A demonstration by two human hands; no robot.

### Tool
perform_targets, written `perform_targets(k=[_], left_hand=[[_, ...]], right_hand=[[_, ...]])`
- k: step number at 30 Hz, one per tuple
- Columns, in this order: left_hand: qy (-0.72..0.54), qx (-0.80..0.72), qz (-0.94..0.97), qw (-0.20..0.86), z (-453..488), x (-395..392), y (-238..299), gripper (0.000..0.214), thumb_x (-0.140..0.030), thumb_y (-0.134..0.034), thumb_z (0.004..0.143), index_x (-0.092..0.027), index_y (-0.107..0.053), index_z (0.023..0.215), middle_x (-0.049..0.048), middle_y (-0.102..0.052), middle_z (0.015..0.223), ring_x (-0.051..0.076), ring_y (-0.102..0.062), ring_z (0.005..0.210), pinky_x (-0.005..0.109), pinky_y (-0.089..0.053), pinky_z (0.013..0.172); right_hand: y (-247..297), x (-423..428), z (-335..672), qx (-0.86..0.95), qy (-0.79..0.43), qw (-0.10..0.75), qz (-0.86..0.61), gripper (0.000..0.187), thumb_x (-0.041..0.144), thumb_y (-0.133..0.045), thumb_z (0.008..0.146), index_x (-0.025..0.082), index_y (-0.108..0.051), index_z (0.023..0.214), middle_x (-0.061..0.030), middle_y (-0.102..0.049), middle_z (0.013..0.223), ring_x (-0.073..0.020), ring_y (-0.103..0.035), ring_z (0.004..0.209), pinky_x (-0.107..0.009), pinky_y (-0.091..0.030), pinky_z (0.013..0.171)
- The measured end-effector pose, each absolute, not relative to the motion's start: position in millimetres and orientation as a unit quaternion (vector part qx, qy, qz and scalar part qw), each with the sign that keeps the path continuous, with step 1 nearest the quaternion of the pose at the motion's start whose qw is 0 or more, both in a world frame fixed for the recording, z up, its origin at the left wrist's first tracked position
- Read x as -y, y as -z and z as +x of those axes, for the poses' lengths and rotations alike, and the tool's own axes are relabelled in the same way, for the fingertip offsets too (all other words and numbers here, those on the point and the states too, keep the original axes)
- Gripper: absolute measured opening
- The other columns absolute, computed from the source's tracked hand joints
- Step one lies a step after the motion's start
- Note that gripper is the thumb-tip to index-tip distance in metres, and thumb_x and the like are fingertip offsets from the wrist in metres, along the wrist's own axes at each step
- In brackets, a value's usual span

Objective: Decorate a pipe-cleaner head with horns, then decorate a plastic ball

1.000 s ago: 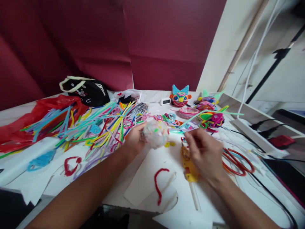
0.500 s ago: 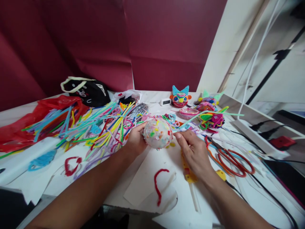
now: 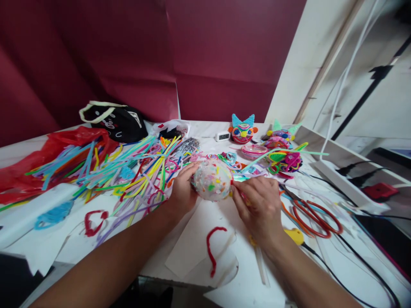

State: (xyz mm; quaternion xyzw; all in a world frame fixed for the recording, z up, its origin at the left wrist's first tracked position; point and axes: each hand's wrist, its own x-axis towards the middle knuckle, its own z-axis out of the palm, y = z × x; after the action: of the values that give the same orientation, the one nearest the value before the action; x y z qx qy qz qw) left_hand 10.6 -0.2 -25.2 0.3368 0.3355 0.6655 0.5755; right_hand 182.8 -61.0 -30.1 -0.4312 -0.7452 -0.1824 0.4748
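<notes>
My left hand [image 3: 184, 188] is wrapped round the left side of a whitish ball [image 3: 212, 182] dotted with small coloured specks. On the ball's right side, my right hand [image 3: 258, 203] has its fingers pinched together at a red bit on the edge; what lies between the fingertips is too small to make out. Partly hidden under the right hand is a yellow tool [image 3: 293, 235] with a black cable, which looks like a glue gun. A curved red pipe cleaner [image 3: 210, 252] lies on white paper [image 3: 183, 252] below the ball.
Many coloured pipe cleaners [image 3: 128, 171] and a red plastic bag [image 3: 77, 137] spread across the left. Orange-handled scissors [image 3: 321, 220] lie at right, beside a power strip in a white tray [image 3: 356, 196]. Decorated balls [image 3: 243, 130] and a small clock [image 3: 222, 136] stand behind.
My right hand has moved in against the ball's right edge, its fingers closing there. The ball has turned slightly in my left hand.
</notes>
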Motion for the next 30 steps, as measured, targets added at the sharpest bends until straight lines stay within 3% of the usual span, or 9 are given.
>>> perform_targets(k=[10, 20, 25, 30], left_hand=[[-0.682, -0.366, 0.367, 0.515, 19.1, 7.7, 24.0, 0.009, -0.025, -0.067, 0.065, -0.019, -0.070, 0.071, 0.0010, -0.067, 0.080, 0.017, -0.060, 0.082, 0.026, -0.047, 0.073], [-0.671, -0.386, 0.425, 0.469, 11.5, 1.4, 18.9, 0.008, -0.019, -0.062, 0.063, -0.020, -0.070, 0.060, 0.0039, -0.067, 0.077, 0.020, -0.058, 0.083, 0.027, -0.047, 0.074], [-0.641, -0.380, 0.483, 0.460, 5.7, 2.5, 15.8, 0.014, -0.024, -0.058, 0.068, -0.019, -0.070, 0.064, 0.0027, -0.062, 0.068, 0.018, -0.054, 0.066, 0.026, -0.043, 0.060], [-0.621, -0.389, 0.548, 0.402, 3.6, 8.6, 21.3, 0.017, -0.031, -0.058, 0.078, -0.019, -0.066, 0.070, -0.0013, -0.053, 0.062, 0.013, -0.043, 0.056, 0.024, -0.035, 0.054]], right_hand=[[32.9, 60.5, 177.8, 0.729, 0.239, 0.428, -0.477, 0.017, 0.015, -0.053, 0.089, 0.021, -0.053, 0.074, -0.0017, -0.055, 0.064, -0.0195, -0.046, 0.068, -0.036, -0.030, 0.065], [33.3, 67.6, 174.2, 0.750, 0.125, 0.461, -0.458, 0.013, 0.015, -0.053, 0.090, 0.019, -0.052, 0.077, -0.0025, -0.055, 0.071, -0.0191, -0.049, 0.072, -0.036, -0.033, 0.069], [32.1, 65.4, 179.7, 0.760, -0.012, 0.485, -0.432, 0.013, 0.010, -0.059, 0.083, 0.019, -0.055, 0.074, 0.0017, -0.057, 0.068, -0.0148, -0.052, 0.068, -0.034, -0.036, 0.072], [26.7, 67.5, 179.3, 0.744, 0.065, 0.521, -0.413, 0.005, 0.013, -0.059, 0.086, 0.017, -0.061, 0.089, -0.0029, -0.064, 0.077, -0.0179, -0.058, 0.077, -0.036, -0.039, 0.075]])
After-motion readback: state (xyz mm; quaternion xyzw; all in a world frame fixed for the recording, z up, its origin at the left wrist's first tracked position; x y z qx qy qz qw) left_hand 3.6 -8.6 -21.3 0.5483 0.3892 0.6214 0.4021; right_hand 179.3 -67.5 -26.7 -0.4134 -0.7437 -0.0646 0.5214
